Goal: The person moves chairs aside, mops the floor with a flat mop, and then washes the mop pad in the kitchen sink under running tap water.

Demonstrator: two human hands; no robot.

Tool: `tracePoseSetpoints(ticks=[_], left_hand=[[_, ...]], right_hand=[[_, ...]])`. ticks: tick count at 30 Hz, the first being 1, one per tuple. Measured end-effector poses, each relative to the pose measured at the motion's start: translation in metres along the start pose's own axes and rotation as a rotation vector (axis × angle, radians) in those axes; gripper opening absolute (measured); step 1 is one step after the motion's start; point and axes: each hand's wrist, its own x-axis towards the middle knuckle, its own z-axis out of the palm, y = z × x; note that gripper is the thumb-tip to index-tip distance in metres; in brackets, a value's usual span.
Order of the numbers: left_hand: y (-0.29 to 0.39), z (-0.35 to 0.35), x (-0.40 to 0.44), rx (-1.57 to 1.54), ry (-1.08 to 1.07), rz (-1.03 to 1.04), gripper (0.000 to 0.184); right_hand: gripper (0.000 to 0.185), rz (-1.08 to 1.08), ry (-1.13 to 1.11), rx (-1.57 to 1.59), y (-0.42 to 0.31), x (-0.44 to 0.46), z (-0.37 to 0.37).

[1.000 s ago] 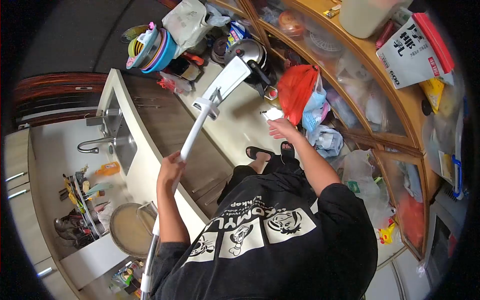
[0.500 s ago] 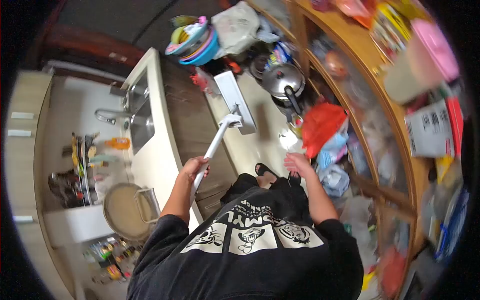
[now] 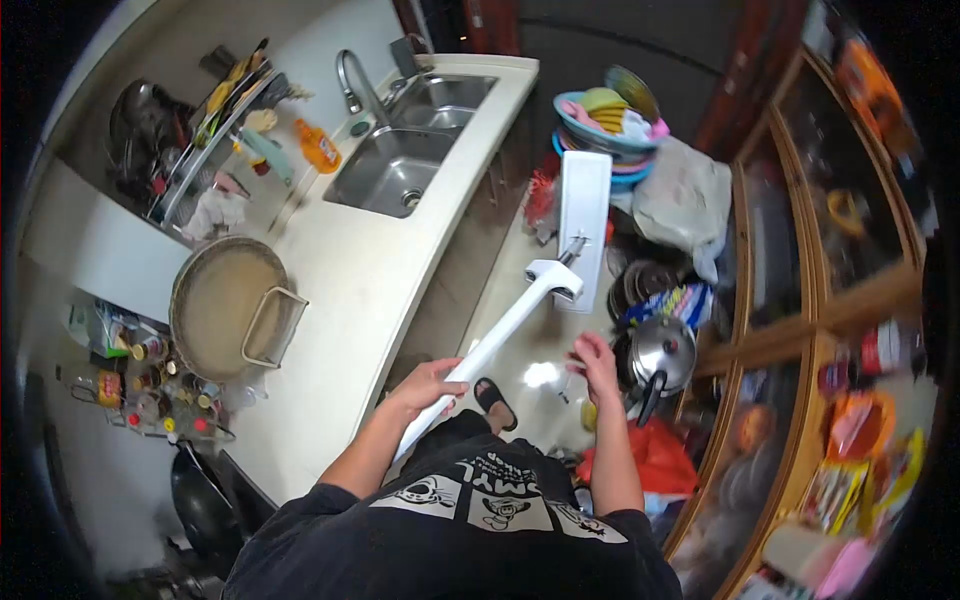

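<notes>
My left hand (image 3: 427, 388) is wrapped round the white handle of a flat mop (image 3: 490, 345). The handle slants up and away from me to a long white mop head (image 3: 586, 200), which is raised at a tilt over the floor; whether it touches anything there I cannot tell. To the right of the handle, my right hand (image 3: 595, 366) hovers with loosely bent fingers apart and nothing in it. Beyond that hand, a lidded steel pressure cooker (image 3: 663, 350) stands on the floor side, not visibly touched.
On the left runs a white counter (image 3: 365, 270) with a double steel sink (image 3: 390, 170) and a round pan (image 3: 225, 305). Stacked basins (image 3: 610, 125), a pale bag (image 3: 685, 200) and a red bag (image 3: 650, 455) line the right side, before a glass-fronted wooden cabinet (image 3: 765, 345).
My view has swung left, bringing more of the counter and sink in. The mop has moved along with me, still in my left hand. My right hand stays free.
</notes>
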Motion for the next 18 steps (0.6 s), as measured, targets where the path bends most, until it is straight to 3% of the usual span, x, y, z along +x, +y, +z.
tracePoseSetpoints(ticks=[3, 5, 6, 8, 12, 15, 18], left_hand=[[0.044, -0.030, -0.020, -0.087, 0.010, 0.050, 0.061], [0.065, -0.048, -0.031, -0.129, 0.021, 0.109, 0.064], [0.073, -0.056, -0.038, -0.153, 0.045, 0.108, 0.064], [0.098, -0.068, -0.064, -0.175, 0.118, 0.147, 0.064], [0.100, -0.094, -0.073, -0.146, 0.341, 0.285, 0.070], [0.111, -0.116, -0.080, -0.162, 0.417, 0.262, 0.072], [0.114, -0.138, -0.063, -0.144, 0.553, 0.257, 0.072]], right_hand=[[0.061, -0.356, 0.170, -0.195, -0.088, 0.073, 0.060], [0.070, -0.779, 0.163, -0.209, -0.154, 0.121, 0.105], [0.075, -0.800, 0.169, -0.266, -0.174, 0.161, 0.114], [0.088, -0.683, 0.096, -0.287, -0.256, 0.147, 0.177], [0.103, -0.790, -0.040, -0.514, -0.332, 0.241, 0.281], [0.111, -0.936, -0.047, -0.626, -0.354, 0.312, 0.342], [0.107, -0.568, -0.376, -0.427, -0.374, 0.369, 0.404]])
